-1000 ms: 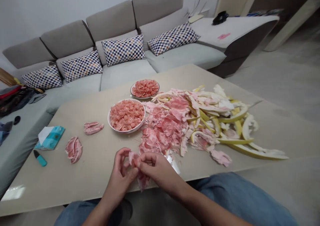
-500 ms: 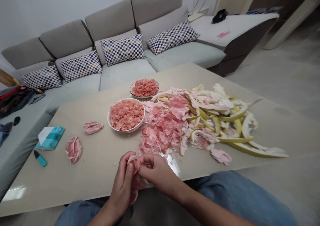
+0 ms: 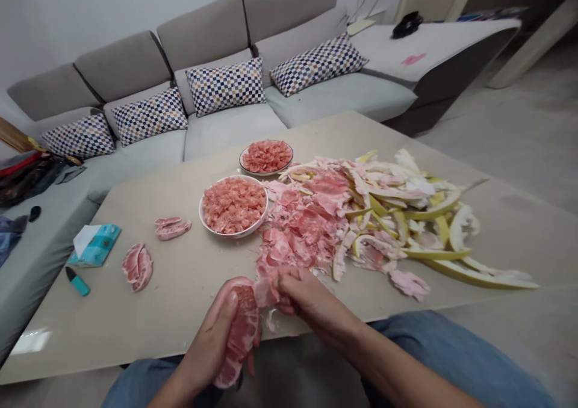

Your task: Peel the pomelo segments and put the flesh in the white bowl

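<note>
My left hand [image 3: 215,330] is closed around a pink pomelo segment [image 3: 242,330], its thumb along the side and some red flesh bare at the top. To the right, my right hand [image 3: 300,293] pinches a pale pink strip of membrane [image 3: 265,292], stretched out beside the segment. Whether the strip is still joined to the segment I cannot tell. Just beyond lies a heap of pink membranes [image 3: 298,233]. A white bowl [image 3: 235,234] full of peeled pomelo flesh [image 3: 233,204] stands past my hands, with a dark-rimmed plate [image 3: 266,173] of more flesh behind it.
Thick yellow-and-white pomelo peels [image 3: 406,215] are piled on the right of the table [image 3: 158,312]. Two segment pieces [image 3: 138,267] [image 3: 172,228] lie at left, near a tissue pack [image 3: 97,245] and a teal-handled, dark-ended tool [image 3: 78,281]. A grey sofa [image 3: 226,132] stands behind.
My right hand has moved right, drawing the membrane strip away from the segment. My left hand has turned the segment so its broad side shows. The view has shifted slightly.
</note>
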A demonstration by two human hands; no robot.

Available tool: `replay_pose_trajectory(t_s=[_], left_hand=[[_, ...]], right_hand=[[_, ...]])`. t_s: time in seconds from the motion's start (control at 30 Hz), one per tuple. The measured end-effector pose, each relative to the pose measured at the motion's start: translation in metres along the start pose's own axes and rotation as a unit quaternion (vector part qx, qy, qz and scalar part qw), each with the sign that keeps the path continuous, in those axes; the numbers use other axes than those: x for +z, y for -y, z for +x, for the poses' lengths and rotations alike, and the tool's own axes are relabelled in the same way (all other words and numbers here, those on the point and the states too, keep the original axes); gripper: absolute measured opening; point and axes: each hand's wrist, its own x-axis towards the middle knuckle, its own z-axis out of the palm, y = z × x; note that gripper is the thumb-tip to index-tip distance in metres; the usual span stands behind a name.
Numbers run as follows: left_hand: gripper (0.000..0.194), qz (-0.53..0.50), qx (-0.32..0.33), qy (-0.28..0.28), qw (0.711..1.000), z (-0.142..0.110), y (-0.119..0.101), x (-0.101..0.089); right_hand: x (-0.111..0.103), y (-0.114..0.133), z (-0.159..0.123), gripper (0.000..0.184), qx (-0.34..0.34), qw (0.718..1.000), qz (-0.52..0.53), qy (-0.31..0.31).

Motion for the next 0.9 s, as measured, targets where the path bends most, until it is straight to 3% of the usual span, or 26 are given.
replay_pose_trajectory(t_s=[0.2, 0.33, 0.5, 0.67, 0.73, 0.8, 0.9], left_hand=[[0.039, -0.101, -0.037, 0.062, 0.992, 0.0, -0.003, -0.006], [0.037, -0.17, -0.006, 0.062, 0.983, 0.002, -0.001, -0.009], [0.045, -0.135, 0.029, 0.029, 0.99, 0.005, 0.001, -0.009], [0.046, -0.085, 0.052, 0.001, 0.995, 0.008, 0.002, -0.005], [0.044, -0.066, 0.065, -0.022, 0.995, 0.008, 0.002, -0.003], [0.046, -0.045, 0.092, -0.048, 0.994, 0.008, 0.003, -0.003], [0.045, -0.004, 0.11, -0.051, 0.993, 0.01, 0.006, -0.007]], right_hand=[[-0.005, 0.004, -0.001, 0.014, 0.014, 0.999, 0.045, 0.022], [-0.007, 0.008, -0.002, 0.015, -0.001, 0.998, 0.057, 0.033], [-0.013, 0.017, -0.005, 0.016, -0.031, 0.997, -0.068, 0.015], [-0.009, 0.01, -0.007, 0.076, -0.047, 0.992, -0.114, 0.009], [-0.006, 0.005, -0.006, 0.067, -0.048, 0.992, -0.109, 0.047], [-0.004, 0.002, -0.006, 0.041, -0.075, 0.984, -0.148, 0.062], [-0.003, 0.003, -0.006, 0.011, -0.166, 0.954, -0.25, 0.014]])
